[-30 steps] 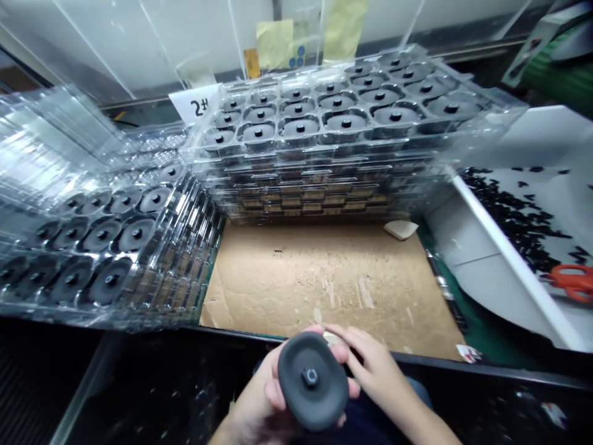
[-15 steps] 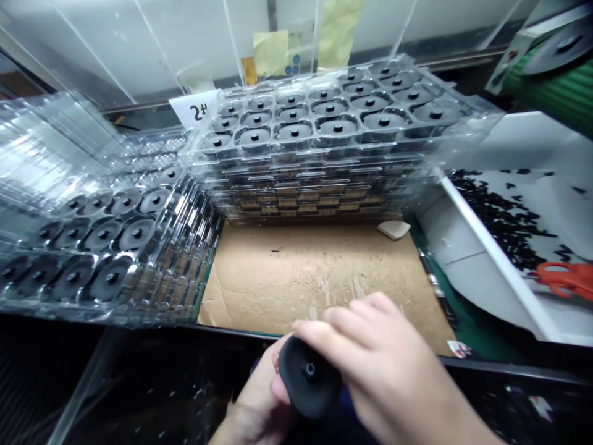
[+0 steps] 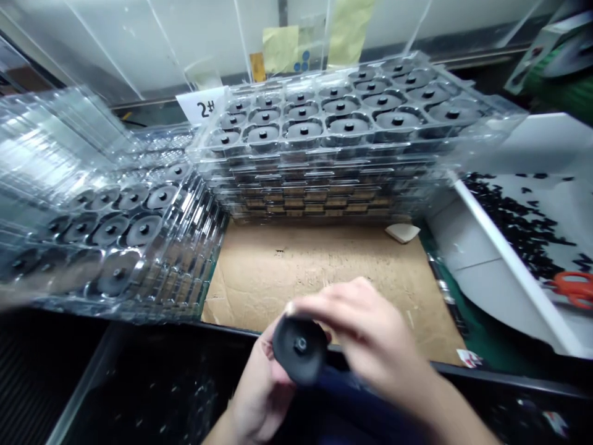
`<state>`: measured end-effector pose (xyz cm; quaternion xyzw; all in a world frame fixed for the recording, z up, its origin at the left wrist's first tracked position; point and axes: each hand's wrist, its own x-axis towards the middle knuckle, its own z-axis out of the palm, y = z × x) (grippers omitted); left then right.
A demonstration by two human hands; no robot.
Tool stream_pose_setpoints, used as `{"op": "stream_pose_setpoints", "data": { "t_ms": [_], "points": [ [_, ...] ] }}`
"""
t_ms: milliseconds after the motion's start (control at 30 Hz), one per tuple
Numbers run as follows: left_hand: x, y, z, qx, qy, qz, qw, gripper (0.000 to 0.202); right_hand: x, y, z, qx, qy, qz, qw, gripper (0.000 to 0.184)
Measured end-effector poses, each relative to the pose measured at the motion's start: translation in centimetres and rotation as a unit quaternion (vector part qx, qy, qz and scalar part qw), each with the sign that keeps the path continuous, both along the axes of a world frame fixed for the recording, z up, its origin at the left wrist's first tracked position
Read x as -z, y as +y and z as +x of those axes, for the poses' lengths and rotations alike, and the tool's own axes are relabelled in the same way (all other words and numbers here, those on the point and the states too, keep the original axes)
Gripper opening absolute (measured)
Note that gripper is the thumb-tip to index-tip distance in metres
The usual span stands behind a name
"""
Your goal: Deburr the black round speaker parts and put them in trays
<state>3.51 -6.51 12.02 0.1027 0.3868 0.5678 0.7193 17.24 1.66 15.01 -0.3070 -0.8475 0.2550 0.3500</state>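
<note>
- Two hands hold the dark grey rubber disc with black central stud (image 3: 300,349), just in front of the brown cardboard sheet (image 3: 315,272).
- My left hand (image 3: 262,395) grasps it from below.
- My right hand (image 3: 370,334) has since moved over it, fingers curled onto the rim.
- Stacked clear plastic trays (image 3: 343,133) of matching discs stand beyond.

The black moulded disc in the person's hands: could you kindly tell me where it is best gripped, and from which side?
Probably by its rounded rim, coming from the side, as the right hand does. The rim gives the fingers a continuous edge, while the central stud stands proud of the face and is better left free.
</note>
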Motion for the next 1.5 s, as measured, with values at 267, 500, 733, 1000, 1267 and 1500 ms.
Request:
{"op": "stream_pose_setpoints", "data": {
  "t_ms": [267,500,733,1000,1267,1500],
  "points": [
    [-0.1,-0.1,-1.1,-0.093,-0.052,-0.031,0.994,0.06,9.9,-2.2,3.0,0.036,-0.093,-0.138,0.985,0.024],
    [0.7,-0.3,-0.1,-0.067,-0.049,-0.028,0.996,0.067,2.3,-2.3,1.0,0.119,0.015,-0.111,0.987,0.025],
    [1.1,-0.1,-0.1,-0.05,-0.043,-0.012,0.998,0.061,-1.7,-2.6,-1.0,-0.084,-0.035,-0.051,0.995,0.024],
    [-1.2,0.3,-0.6,0.009,-0.045,-0.01,0.999,0.059,-0.7,-2.8,-0.2,-0.059,0.003,0.022,0.998,0.025],
    [-1.0,0.8,-0.2,0.065,-0.097,0.009,0.993,0.056,-0.9,-0.9,2.8,-0.029,-0.069,-0.002,0.997,0.034],
    [0.0,-0.4,-0.7,0.02,-0.199,0.075,0.977,0.048,10.4,2.3,2.0,0.135,-0.014,-0.174,0.975,0.027]
  ]
}}
